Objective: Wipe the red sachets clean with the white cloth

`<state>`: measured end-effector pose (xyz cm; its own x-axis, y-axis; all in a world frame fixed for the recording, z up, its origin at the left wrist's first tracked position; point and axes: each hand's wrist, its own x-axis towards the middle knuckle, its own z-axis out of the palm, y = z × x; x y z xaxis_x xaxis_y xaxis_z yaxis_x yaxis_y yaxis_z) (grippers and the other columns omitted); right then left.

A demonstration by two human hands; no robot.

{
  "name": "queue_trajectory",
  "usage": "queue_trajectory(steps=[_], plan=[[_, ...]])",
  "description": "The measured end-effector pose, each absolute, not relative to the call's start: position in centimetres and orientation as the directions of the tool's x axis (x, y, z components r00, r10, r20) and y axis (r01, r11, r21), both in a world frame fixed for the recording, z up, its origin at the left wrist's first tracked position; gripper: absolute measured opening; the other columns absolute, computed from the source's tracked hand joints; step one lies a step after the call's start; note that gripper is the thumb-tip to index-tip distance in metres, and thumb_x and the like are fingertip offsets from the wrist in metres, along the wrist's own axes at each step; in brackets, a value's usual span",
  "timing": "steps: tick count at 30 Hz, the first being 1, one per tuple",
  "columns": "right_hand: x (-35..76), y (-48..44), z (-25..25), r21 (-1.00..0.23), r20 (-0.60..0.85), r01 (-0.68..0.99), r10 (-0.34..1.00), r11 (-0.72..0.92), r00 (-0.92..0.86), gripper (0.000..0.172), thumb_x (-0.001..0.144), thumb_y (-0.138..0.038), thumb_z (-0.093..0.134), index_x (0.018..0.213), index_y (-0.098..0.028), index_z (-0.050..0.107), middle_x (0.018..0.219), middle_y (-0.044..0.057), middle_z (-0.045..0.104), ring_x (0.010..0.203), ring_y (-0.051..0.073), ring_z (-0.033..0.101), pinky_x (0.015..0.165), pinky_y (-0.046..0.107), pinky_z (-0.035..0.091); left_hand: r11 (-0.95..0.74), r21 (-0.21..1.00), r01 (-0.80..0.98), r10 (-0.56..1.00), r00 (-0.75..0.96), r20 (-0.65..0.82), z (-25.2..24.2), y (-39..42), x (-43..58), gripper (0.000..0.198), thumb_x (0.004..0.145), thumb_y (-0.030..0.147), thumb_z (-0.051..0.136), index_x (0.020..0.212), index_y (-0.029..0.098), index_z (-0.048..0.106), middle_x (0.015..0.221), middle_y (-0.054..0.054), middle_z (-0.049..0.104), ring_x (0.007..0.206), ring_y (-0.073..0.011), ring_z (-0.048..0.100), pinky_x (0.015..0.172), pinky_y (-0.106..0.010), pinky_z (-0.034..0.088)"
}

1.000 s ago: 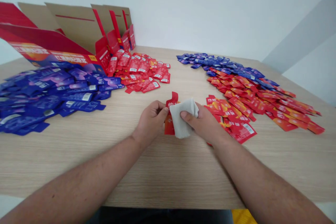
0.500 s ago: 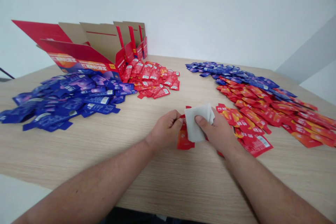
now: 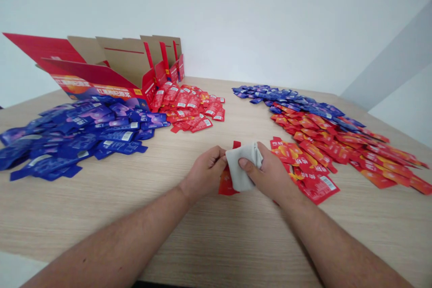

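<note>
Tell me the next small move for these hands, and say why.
I'd probably draw the folded off-white fabric cloth rightward across the flat red-and-orange printed pouch. The left hand pinches the pouch by its left side, which should steady it, and the right hand grips the cloth, thumb on top, where it covers part of the pouch's front.

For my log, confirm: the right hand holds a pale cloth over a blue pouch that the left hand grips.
No: the head view shows the pouch is red, not blue; the left hand grips it, the right hand holds the cloth.
</note>
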<state>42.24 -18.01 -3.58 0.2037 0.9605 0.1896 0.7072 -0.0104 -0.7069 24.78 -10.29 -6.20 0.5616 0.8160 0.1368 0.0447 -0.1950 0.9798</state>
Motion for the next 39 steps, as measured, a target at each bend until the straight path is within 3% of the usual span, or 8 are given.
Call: queue_trajectory(steps=[6,9,12,23,25,28,33,39], plan=[[41.87,-18.21,-3.43,-0.651,0.155,0.759,0.981,0.014,0.115,0.025,0.088,-0.047,0.057,0.088,-0.022,0.055,0.08,0.003,0.066,0.072,0.02,0.061,0.062,0.03,0.041,-0.138,0.99,0.012,0.804,0.586,0.105,-6.06,-10.36,24.76,0.013,0.087,0.027,0.053,0.078,0.018,0.055,0.07,0.002,0.057,0.062,-0.0107,0.05,0.058,-0.023,0.041],[41.79,-18.18,-3.27,-0.671,0.175,0.74,0.965,-0.03,0.198,0.018,0.089,-0.04,0.054,0.091,-0.022,0.055,0.082,0.003,0.066,0.073,0.02,0.061,0.063,0.031,0.041,-0.087,0.996,0.012,0.801,0.595,0.063,-6.03,-10.46,24.74,0.017,0.089,0.033,0.052,0.08,0.018,0.054,0.065,0.004,0.053,0.056,-0.0103,0.049,0.053,-0.023,0.042],[41.72,-18.12,-3.19,-0.651,0.171,0.759,0.973,-0.004,0.152,0.014,0.085,-0.036,0.057,0.089,-0.022,0.055,0.082,0.003,0.066,0.074,0.02,0.06,0.064,0.031,0.041,-0.086,0.996,0.012,0.803,0.593,0.062,-5.93,-10.49,24.72,0.015,0.088,0.03,0.054,0.08,0.017,0.055,0.068,0.003,0.056,0.058,-0.01,0.051,0.055,-0.022,0.043],[41.94,-17.86,-3.51,-0.629,0.224,0.777,0.962,0.019,0.157,0.026,0.087,-0.046,0.058,0.089,-0.021,0.056,0.085,0.006,0.066,0.077,0.021,0.06,0.065,0.032,0.041,-0.085,0.996,0.013,0.816,0.575,0.062,-5.8,-10.42,24.78,0.015,0.088,0.03,0.053,0.083,0.016,0.057,0.069,0.002,0.058,0.06,-0.0105,0.055,0.056,-0.023,0.049],[41.98,-17.9,-3.5,-0.662,0.213,0.75,0.956,-0.012,0.203,0.026,0.088,-0.047,0.056,0.092,-0.021,0.057,0.086,0.006,0.067,0.076,0.021,0.061,0.064,0.032,0.041,-0.082,0.997,0.006,0.821,0.568,0.064,-5.81,-10.48,24.8,0.019,0.088,0.034,0.053,0.081,0.017,0.055,0.068,0.003,0.057,0.059,-0.0109,0.055,0.056,-0.024,0.05],[41.98,-17.99,-3.51,-0.66,0.187,0.751,0.974,0.029,0.126,0.025,0.086,-0.046,0.059,0.091,-0.021,0.057,0.085,0.005,0.067,0.077,0.021,0.061,0.065,0.031,0.041,-0.068,0.998,0.012,0.816,0.576,0.049,-5.82,-10.52,24.78,0.015,0.087,0.031,0.055,0.083,0.017,0.057,0.07,0.002,0.058,0.059,-0.0107,0.055,0.055,-0.024,0.05],[42.0,-17.94,-3.53,-0.664,0.227,0.747,0.955,0.008,0.192,0.026,0.088,-0.046,0.057,0.093,-0.021,0.057,0.086,0.004,0.067,0.077,0.021,0.062,0.064,0.03,0.041,-0.108,0.994,0.018,0.817,0.572,0.078,-5.82,-10.42,24.7,0.018,0.089,0.033,0.054,0.08,0.018,0.054,0.069,0.003,0.056,0.06,-0.0112,0.056,0.057,-0.025,0.052],[41.96,-17.86,-3.42,-0.63,0.28,0.774,0.948,0.063,0.151,0.026,0.088,-0.047,0.059,0.089,-0.021,0.055,0.085,0.005,0.066,0.078,0.02,0.06,0.065,0.03,0.04,-0.119,0.992,0.044,0.818,0.571,0.073,-5.91,-10.39,24.59,0.017,0.09,0.033,0.053,0.082,0.018,0.055,0.071,0.002,0.059,0.062,-0.0118,0.058,0.058,-0.026,0.053]])
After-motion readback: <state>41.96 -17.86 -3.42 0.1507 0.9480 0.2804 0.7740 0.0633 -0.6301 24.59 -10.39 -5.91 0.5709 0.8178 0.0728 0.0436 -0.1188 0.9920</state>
